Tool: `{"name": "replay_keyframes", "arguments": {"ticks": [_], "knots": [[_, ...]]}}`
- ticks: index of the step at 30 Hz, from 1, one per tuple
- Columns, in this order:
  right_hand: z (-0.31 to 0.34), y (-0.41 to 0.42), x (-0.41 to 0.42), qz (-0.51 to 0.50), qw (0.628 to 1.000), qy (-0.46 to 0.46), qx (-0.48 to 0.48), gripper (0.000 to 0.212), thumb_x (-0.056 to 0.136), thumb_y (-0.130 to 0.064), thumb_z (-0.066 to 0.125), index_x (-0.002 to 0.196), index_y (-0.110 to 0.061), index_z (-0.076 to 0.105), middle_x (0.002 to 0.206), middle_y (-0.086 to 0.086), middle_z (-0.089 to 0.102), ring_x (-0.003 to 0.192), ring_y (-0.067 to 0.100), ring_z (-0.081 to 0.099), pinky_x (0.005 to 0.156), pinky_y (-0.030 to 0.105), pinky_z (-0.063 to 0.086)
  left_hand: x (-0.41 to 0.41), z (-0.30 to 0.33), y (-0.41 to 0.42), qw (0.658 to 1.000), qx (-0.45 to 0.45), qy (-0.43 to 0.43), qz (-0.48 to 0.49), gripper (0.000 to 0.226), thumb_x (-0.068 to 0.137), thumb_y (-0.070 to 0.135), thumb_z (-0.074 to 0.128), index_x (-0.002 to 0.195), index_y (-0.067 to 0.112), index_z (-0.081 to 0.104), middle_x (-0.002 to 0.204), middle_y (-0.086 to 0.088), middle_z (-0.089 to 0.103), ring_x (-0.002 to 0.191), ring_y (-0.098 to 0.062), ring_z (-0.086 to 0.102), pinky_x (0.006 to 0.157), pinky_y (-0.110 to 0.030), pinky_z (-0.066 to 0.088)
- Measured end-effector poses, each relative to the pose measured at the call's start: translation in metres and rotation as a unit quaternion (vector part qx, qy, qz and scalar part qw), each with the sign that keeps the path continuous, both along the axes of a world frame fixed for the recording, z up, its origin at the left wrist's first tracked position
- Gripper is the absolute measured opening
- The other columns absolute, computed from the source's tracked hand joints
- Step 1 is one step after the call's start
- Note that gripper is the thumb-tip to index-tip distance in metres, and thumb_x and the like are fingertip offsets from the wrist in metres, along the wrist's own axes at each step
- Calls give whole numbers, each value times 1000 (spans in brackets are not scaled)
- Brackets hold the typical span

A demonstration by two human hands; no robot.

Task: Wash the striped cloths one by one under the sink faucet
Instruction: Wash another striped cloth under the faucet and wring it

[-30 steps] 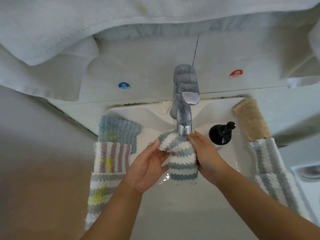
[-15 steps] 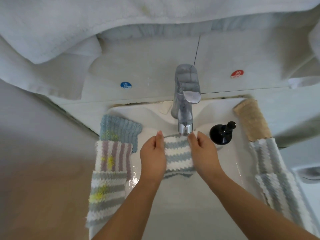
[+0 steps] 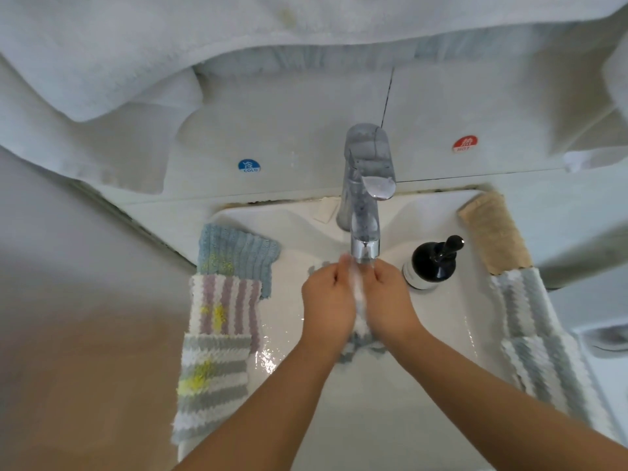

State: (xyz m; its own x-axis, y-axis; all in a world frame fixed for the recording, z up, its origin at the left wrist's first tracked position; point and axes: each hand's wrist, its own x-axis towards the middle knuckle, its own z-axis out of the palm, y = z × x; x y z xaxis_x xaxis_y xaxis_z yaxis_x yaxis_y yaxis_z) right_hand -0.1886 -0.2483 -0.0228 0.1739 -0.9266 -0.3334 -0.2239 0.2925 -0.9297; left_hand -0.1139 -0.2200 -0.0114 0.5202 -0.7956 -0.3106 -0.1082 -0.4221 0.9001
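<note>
A grey-and-white striped cloth [image 3: 359, 302] is bunched between my two hands just under the spout of the chrome faucet [image 3: 365, 212]. My left hand [image 3: 328, 300] and my right hand [image 3: 390, 300] press together around it, and only a strip between them and a bit below my wrists shows. Both hands are over the white sink basin [image 3: 401, 402]. On the sink's left rim lie a blue cloth [image 3: 238, 256], a purple-striped cloth [image 3: 226, 305] and a grey-striped cloth with yellow marks [image 3: 212, 382]. Two grey-striped cloths [image 3: 530, 331] hang on the right rim.
A black soap pump bottle [image 3: 433, 263] stands just right of my right hand. A beige cloth [image 3: 492, 239] lies at the sink's back right corner. White towels [image 3: 136, 62] hang above the wall behind the faucet. Blue cold [image 3: 249, 165] and red hot [image 3: 465, 143] stickers mark the wall.
The cloth was held spread flat between my hands under the spout. My hands have come together, and the cloth is now bunched up between them.
</note>
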Motion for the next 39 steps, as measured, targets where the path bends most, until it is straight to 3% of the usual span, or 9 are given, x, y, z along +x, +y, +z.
{"name": "replay_keyframes", "arguments": {"ticks": [2, 7, 11, 16, 21, 25, 30, 35, 39], "knots": [[3, 13, 1, 19, 1000, 3, -16, 39, 99, -31, 48, 66, -11, 54, 58, -1, 55, 58, 9, 55, 58, 25, 45, 9, -2, -8, 999, 5, 23, 27, 56, 103, 39, 40, 65, 2, 59, 62, -14, 61, 60, -24, 62, 62, -37, 50], [4, -12, -4, -19, 1000, -16, 8, 38, 100, -25, 49, 63, -15, 47, 55, 0, 47, 57, 15, 44, 56, 30, 37, -14, 1, 3, 1000, -18, -5, -11, 52, 105, 34, 34, 58, 16, 48, 52, 3, 48, 43, -1, 47, 45, -13, 35], [4, 11, -2, 30, 999, 14, -33, 41, 100, -32, 49, 63, -15, 48, 53, -5, 47, 50, 8, 44, 52, 23, 37, 4, -6, -8, 999, -11, 0, 33, 54, 105, 37, 31, 64, 12, 56, 59, -3, 58, 56, -11, 58, 56, -26, 46], [5, -14, -4, -20, 1000, -8, -9, 35, 100, -26, 49, 67, -13, 47, 61, 6, 46, 61, 16, 43, 58, 32, 37, -16, 0, 2, 999, -32, 5, -14, 47, 105, 28, 40, 59, 19, 46, 54, 7, 47, 45, 1, 44, 48, -12, 35], [9, 5, -3, 15, 999, 21, -25, 39, 99, -28, 50, 63, -15, 45, 52, -6, 46, 50, 8, 44, 51, 23, 37, 2, 4, -15, 998, -44, -3, 51, 52, 105, 35, 33, 59, 15, 47, 57, -1, 52, 53, -10, 51, 57, -27, 41], [3, -16, -7, -13, 1000, -4, -5, 43, 100, -38, 46, 75, -4, 54, 64, 15, 51, 61, 20, 47, 60, 38, 43, -21, -1, 1, 999, -30, -22, -14, 46, 104, 29, 39, 60, 17, 46, 56, 3, 48, 46, 0, 45, 47, -13, 35], [1, 8, -7, 7, 999, 24, -32, 45, 100, -30, 48, 58, -18, 37, 48, -10, 35, 46, 3, 31, 48, 17, 27, -3, -1, -14, 998, -12, -11, 57, 50, 106, 32, 35, 60, 14, 46, 56, 1, 49, 49, -5, 47, 49, -17, 36], [0, -17, -7, -6, 1000, -5, -8, 41, 99, -37, 47, 69, -9, 48, 64, 8, 48, 62, 17, 46, 61, 34, 41, -20, 0, -3, 1000, -7, -25, -6, 45, 104, 24, 40, 61, 15, 45, 58, 2, 48, 45, 1, 46, 46, -12, 34], [6, 7, -6, 31, 998, 25, -42, 42, 100, -29, 47, 60, -17, 40, 50, -9, 40, 50, 7, 36, 50, 21, 31, 1, 4, -18, 998, -19, -28, 58, 51, 106, 33, 34, 58, 16, 41, 54, 3, 44, 48, -5, 42, 50, -21, 33]]}}
